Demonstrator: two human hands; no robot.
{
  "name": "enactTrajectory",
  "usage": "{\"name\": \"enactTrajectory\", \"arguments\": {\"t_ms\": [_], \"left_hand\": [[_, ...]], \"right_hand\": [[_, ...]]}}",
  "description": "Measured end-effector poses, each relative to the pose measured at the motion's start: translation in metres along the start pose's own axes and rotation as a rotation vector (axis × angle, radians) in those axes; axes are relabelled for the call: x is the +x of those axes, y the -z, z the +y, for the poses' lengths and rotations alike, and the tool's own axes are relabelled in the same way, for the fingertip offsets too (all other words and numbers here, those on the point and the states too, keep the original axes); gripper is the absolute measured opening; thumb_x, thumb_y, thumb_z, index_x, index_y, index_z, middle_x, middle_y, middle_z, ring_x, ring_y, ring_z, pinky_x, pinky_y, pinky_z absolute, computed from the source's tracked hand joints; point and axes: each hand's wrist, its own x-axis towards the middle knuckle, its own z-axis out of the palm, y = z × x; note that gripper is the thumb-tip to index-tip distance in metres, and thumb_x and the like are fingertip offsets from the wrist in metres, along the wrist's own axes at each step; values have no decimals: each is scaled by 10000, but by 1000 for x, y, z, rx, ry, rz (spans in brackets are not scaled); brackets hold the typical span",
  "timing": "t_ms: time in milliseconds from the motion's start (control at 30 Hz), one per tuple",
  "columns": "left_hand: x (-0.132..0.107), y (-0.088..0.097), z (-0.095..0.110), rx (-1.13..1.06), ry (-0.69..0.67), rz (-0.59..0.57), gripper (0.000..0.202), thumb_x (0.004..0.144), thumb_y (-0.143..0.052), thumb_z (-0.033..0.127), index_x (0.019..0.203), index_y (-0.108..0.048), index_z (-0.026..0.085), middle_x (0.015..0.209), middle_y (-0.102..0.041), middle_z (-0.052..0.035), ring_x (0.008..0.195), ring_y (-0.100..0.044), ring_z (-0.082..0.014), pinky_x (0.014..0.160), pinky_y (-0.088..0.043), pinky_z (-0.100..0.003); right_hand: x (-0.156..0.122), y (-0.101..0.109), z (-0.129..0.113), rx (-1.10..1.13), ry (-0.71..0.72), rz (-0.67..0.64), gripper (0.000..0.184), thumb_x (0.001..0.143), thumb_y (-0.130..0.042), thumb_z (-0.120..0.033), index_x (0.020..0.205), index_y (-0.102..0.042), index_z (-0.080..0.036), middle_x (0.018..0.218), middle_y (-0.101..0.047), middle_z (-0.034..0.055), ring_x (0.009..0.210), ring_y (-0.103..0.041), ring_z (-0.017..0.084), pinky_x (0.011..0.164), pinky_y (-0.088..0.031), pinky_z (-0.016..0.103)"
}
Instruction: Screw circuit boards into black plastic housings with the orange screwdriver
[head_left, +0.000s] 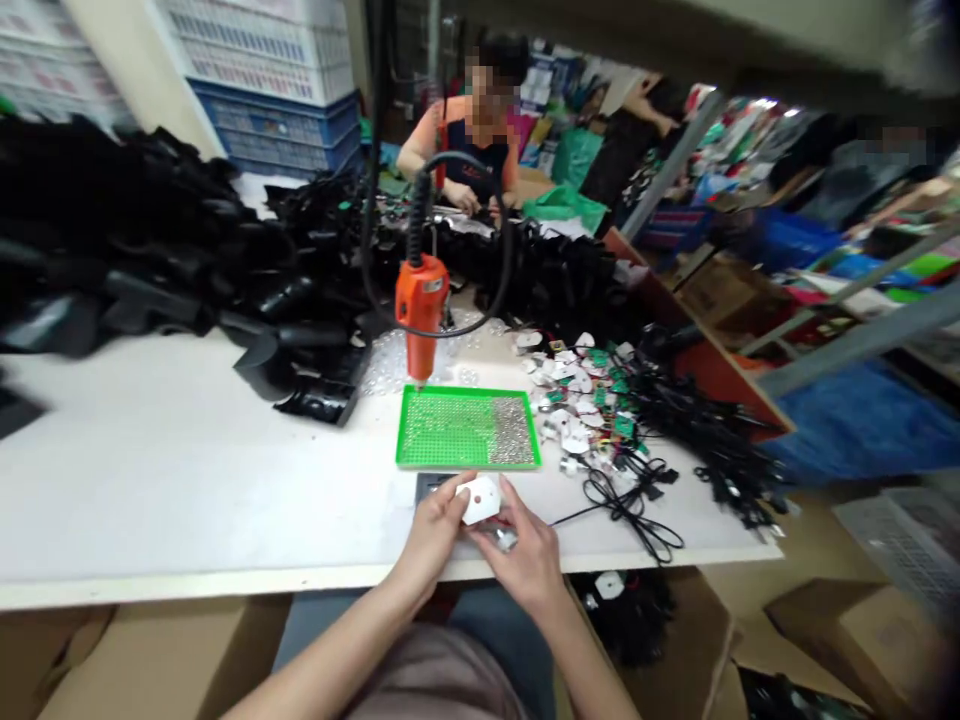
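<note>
My left hand (433, 530) and my right hand (526, 563) meet above the near edge of the white table (187, 450). Between them they grip a small white plastic piece with a hole (480, 499), and a small metal part (505, 540) shows below it. Just beyond my hands lies a green perforated tray (467, 428) covered with small silver parts. An orange electric screwdriver (422, 300) hangs on a black cord above the tray's far edge. A dark flat item (429, 488) is partly hidden behind my left hand.
To the right lies a heap of white pieces with green circuit boards (581, 395), trailing black cables (637, 510). Black plastic parts (172, 270) are piled at the back left. A co-worker (480, 170) works across the table. Cardboard boxes (165, 660) stand below it.
</note>
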Motion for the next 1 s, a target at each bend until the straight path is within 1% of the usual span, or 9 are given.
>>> {"name": "enactTrajectory", "arguments": {"t_ms": [100,300,400,500,600,700,767,867,1000], "left_hand": [[-4,6,-5,-42,48,-14,675,739,-675,526,1293,-573,154,1017,-714,-90,821,-654,-207,748,-510,-320],[-10,9,-9,10,8,-21,649,781,-635,530,1317,-557,172,1087,-704,-95,987,-642,-246,851,-501,-350],[-21,11,-11,108,-98,-6,553,826,-591,510,1269,-602,179,1233,-662,-86,1125,-598,-254,1004,-433,-368],[-34,24,-12,198,-68,-63,542,870,-529,508,1289,-583,167,1141,-706,-84,1029,-646,-249,951,-480,-379],[-40,48,-6,419,-144,-41,527,923,-446,484,1345,-523,177,1123,-709,-97,1009,-657,-244,920,-505,-400],[-30,75,5,818,-455,32,519,895,-527,434,1359,-500,203,1319,-600,-123,1217,-548,-265,1050,-421,-447],[-17,88,9,1064,-603,-70,605,834,-625,405,1385,-470,209,1428,-501,-135,1308,-464,-293,1095,-371,-485],[-6,94,-1,1299,-662,-210,729,807,-658,328,1459,-362,189,1528,-363,-163,1361,-402,-326,1101,-358,-512],[-16,84,-32,1383,-676,-80,620,918,-507,258,1491,-288,172,1519,-370,-185,1282,-495,-308,1015,-443,-458]], "right_hand": [[-2,-1,-4,29,21,-91,589,863,-607,-300,1406,-421,-167,658,-662,-11,642,-634,178,686,-537,317],[-2,2,-21,-86,35,-154,764,826,-618,-314,1482,-281,-116,1061,-700,147,868,-668,267,732,-572,406],[-6,4,-25,-71,121,-160,637,917,-464,-191,1505,-226,-127,953,-719,109,735,-665,208,660,-565,342],[-10,9,-24,-79,309,-148,517,938,-467,-156,1445,-364,-134,826,-700,65,690,-636,178,672,-537,310],[-10,12,-21,-165,479,-53,341,929,-507,-116,1259,-582,-159,650,-607,12,663,-578,160,763,-495,303],[-3,11,-21,-292,418,-81,266,941,-509,-162,1154,-661,-209,618,-543,6,643,-508,162,708,-442,310],[4,8,-23,-330,336,-141,288,954,-488,-197,1191,-648,-225,680,-563,25,672,-498,170,658,-416,310],[12,2,-27,-323,287,-135,316,964,-444,-172,1211,-635,-218,841,-612,69,796,-545,184,697,-448,309],[10,-4,-24,-262,301,-53,316,946,-460,-117,1221,-606,-170,847,-638,70,798,-585,170,714,-483,291]]}}
